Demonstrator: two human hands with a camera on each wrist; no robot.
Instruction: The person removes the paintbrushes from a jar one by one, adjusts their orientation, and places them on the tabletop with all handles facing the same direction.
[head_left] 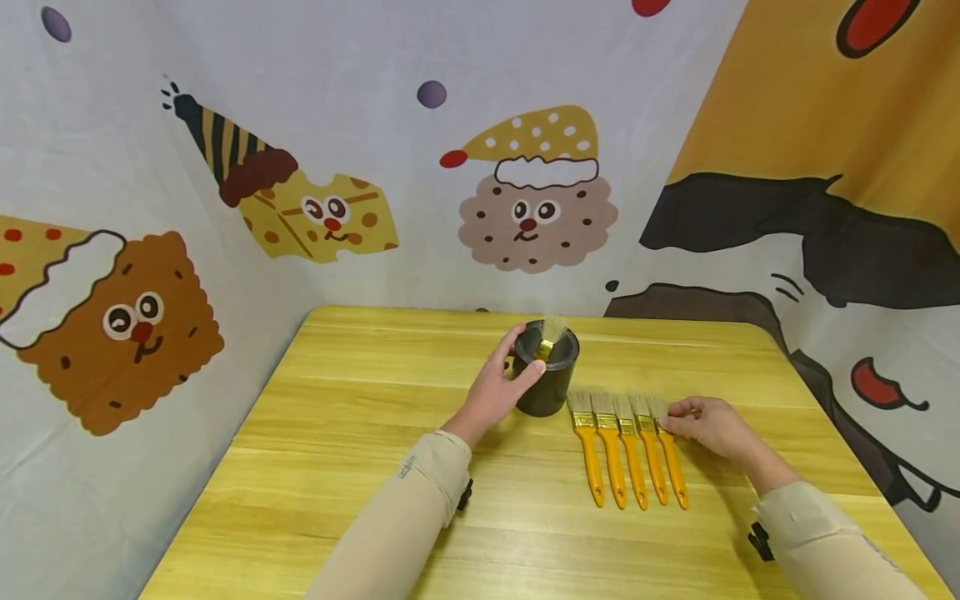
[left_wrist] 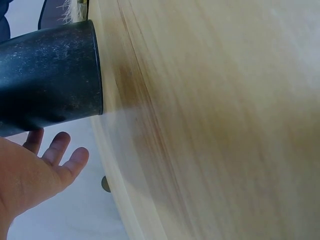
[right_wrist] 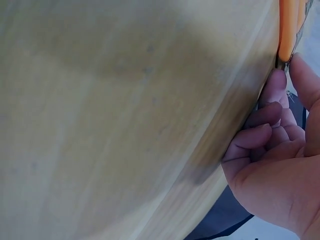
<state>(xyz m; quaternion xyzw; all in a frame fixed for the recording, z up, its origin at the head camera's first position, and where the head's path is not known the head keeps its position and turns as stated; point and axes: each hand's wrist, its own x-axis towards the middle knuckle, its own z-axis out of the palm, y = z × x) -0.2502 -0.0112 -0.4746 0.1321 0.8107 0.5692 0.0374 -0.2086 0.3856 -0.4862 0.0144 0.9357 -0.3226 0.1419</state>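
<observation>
A black cylindrical cup (head_left: 546,390) stands upright on the table, with the bristles of one paintbrush (head_left: 553,330) showing above its rim. My left hand (head_left: 493,392) holds the cup by its left side, thumb near the front rim and fingers around the back. To the right of the cup, several paintbrushes (head_left: 635,471) with orange handles and pale bristles lie side by side, bristles pointing away from me. At the right end of that row, my right hand (head_left: 708,427) pinches the last paintbrush (head_left: 677,475) at its metal band. In the right wrist view the orange handle (right_wrist: 288,30) shows beside the fingertips.
The wooden table (head_left: 360,467) has rounded far corners. Behind it hangs a white cloth (head_left: 420,283) printed with cartoon characters, close to the table's far edge.
</observation>
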